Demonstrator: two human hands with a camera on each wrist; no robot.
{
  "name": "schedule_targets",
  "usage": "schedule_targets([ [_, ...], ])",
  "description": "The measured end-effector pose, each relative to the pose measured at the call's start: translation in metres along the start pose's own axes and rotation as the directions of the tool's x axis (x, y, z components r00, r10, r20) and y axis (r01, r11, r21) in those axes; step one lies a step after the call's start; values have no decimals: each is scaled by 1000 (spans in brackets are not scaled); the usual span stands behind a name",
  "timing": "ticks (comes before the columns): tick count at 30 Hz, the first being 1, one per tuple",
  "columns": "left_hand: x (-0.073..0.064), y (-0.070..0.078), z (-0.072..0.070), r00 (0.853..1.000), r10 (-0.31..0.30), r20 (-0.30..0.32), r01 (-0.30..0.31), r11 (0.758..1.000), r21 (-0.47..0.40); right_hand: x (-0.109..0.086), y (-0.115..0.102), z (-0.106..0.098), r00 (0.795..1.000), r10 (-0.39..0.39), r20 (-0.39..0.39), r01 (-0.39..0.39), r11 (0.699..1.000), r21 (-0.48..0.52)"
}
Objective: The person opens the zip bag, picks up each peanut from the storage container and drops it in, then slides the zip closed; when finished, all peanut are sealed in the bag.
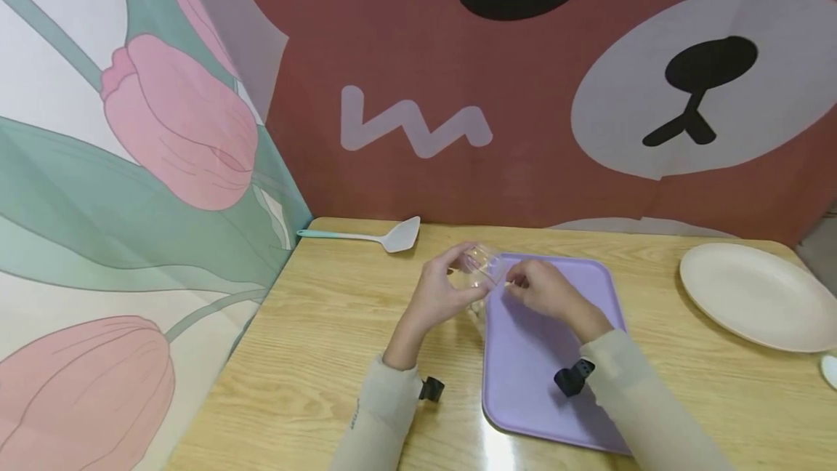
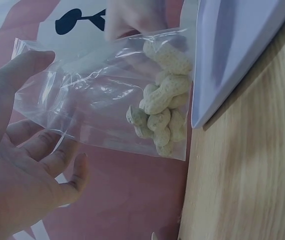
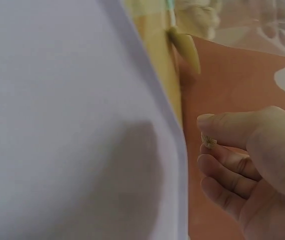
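Note:
My left hand [image 1: 437, 295] grips a clear plastic bag [image 2: 100, 95] near its top, thumb on one side and fingers on the other. Several unshelled peanuts [image 2: 165, 97] are gathered at the bag's bottom, which hangs beside the left edge of the purple tray [image 1: 556, 391]. My right hand [image 1: 548, 291] is over the tray's far part, just right of the bag. Between its thumb and forefinger it pinches a peanut [image 3: 209, 141], mostly hidden by the fingers, with only one end showing.
At the table's back left lies a spatula [image 1: 400, 235] with a mint handle. A large cream plate [image 1: 752, 296] sits to the right of the tray, and part of a small white object [image 1: 829, 369] shows at the right border. A patterned cloth [image 1: 418, 180] hangs behind the table.

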State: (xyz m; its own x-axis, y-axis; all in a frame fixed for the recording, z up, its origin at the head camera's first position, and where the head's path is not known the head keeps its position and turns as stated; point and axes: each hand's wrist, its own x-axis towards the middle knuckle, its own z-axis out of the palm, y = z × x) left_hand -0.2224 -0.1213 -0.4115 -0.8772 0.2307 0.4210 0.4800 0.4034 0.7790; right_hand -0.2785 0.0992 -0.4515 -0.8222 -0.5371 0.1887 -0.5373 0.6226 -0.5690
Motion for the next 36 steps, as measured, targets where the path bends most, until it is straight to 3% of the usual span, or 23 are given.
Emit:
schedule_targets([
  [7,0,0,4,1000,-13,6,12,1000,21,-3,-10,-18,999,39,-25,-40,999,-23],
  [17,-2,0,5,1000,-19,24,18,999,28,-4,-38,-46,994,-42,-98,34,996,-84],
  [24,-2,0,6,1000,-5,19,5,1000,26,-2,-54,-60,980,-121,-156,102,987,-122],
  [31,-1,1,5,1000,-9,26,8,1000,23,-2,-63,-67,967,-127,-219,115,991,-63],
  [36,-1,3,5,999,-19,31,19,999,26,-2,-75,-69,964,-153,-217,144,988,-58],
])
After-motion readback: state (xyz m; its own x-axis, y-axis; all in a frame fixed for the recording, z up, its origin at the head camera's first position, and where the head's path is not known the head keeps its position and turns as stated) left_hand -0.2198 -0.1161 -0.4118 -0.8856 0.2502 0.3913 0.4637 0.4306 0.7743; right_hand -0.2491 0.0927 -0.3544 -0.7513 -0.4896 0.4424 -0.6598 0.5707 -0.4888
